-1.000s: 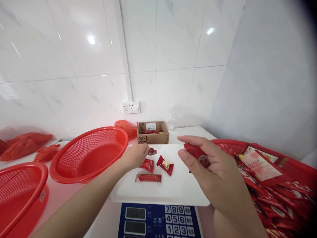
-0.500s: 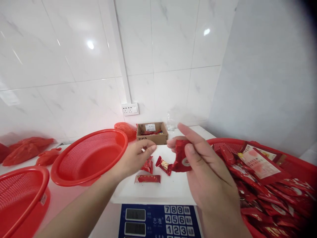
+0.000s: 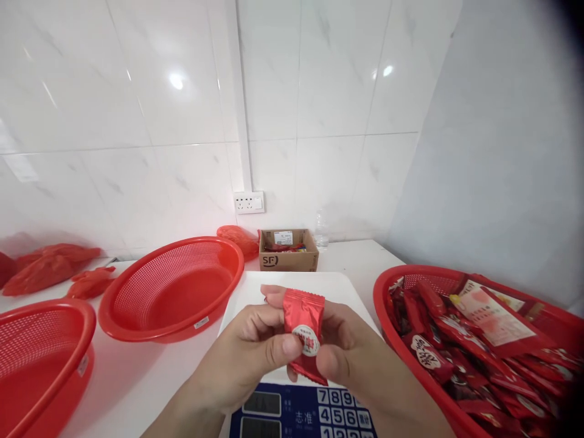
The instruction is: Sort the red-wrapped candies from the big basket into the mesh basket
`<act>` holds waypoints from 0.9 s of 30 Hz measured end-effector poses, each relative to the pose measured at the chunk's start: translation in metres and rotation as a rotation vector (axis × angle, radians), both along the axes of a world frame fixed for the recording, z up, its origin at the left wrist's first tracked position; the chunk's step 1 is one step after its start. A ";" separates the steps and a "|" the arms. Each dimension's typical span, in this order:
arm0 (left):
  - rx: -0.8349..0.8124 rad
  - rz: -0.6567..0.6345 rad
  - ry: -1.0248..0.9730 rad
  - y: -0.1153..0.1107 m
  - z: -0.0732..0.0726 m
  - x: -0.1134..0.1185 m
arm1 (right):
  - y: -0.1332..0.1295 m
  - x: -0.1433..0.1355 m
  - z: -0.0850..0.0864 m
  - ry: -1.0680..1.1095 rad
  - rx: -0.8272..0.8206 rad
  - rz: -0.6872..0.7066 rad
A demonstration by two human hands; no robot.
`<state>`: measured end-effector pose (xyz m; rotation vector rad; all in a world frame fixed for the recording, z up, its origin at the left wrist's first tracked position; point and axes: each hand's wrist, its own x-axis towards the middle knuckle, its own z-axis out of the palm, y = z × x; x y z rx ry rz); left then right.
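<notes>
Three red plastic bags point(image 3: 51, 271) lie at the far left, one cut by the edge of view. Nearer is the first of three red baskets, a near-left basket point(image 3: 36, 340) with mesh sides. To its right, a middle basket point(image 3: 177, 292) shows its mesh wall and solid base; a strip of white bench point(image 3: 182, 371) runs between its rim and the scale. A fourth red bag point(image 3: 238, 240) sits behind that rim, beside one cardboard box point(image 3: 288, 263) holding a few colourful packs.

The left hand point(image 3: 249, 353) and right hand point(image 3: 349, 350) share a narrow grip on one red packet point(image 3: 305, 316), upright over the near part of the white pan point(image 3: 319, 281). A blue keypad panel point(image 3: 301, 413) lies nearer.

One clear bottle point(image 3: 321, 232) stands beyond, with open bench to its right. The right basket point(image 3: 380, 304) is heaped with red packs, too overlapped to count fairly, and one pale card point(image 3: 495, 316) on top.
</notes>
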<state>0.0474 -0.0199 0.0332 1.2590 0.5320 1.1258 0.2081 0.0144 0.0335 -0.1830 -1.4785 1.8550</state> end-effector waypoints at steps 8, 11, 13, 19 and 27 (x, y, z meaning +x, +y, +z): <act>-0.108 -0.033 -0.112 0.009 -0.008 -0.001 | 0.007 -0.015 -0.020 0.100 -0.033 -0.116; -0.145 -0.036 -0.132 0.010 -0.008 -0.001 | 0.006 -0.016 -0.019 0.089 -0.053 -0.168; -0.165 -0.016 -0.151 0.010 -0.008 -0.001 | 0.005 -0.016 -0.015 0.060 -0.074 -0.183; -0.183 0.062 -0.189 0.006 -0.008 -0.001 | 0.006 -0.018 -0.012 0.156 -0.022 -0.166; -0.092 0.121 -0.112 0.003 -0.008 0.002 | 0.003 -0.020 -0.016 0.200 -0.014 -0.192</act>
